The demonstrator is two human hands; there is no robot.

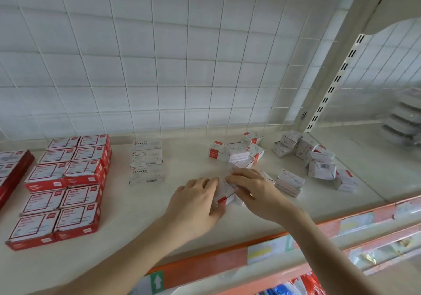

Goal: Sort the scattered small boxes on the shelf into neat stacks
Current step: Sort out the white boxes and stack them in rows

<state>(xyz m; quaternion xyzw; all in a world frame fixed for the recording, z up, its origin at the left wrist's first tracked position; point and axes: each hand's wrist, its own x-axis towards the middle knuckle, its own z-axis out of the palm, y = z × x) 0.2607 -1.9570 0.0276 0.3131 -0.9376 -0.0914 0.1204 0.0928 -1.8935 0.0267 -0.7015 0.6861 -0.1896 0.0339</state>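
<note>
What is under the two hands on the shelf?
Small white-and-red boxes, gripped between the left hand and right hand. The hands cover most of them, so their number cannot be told.

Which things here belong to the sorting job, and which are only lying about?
Job: small boxes held by left hand and right hand; loose heap behind; scattered boxes at right.
Lying about: red box stacks; packets on lower shelf.
</note>
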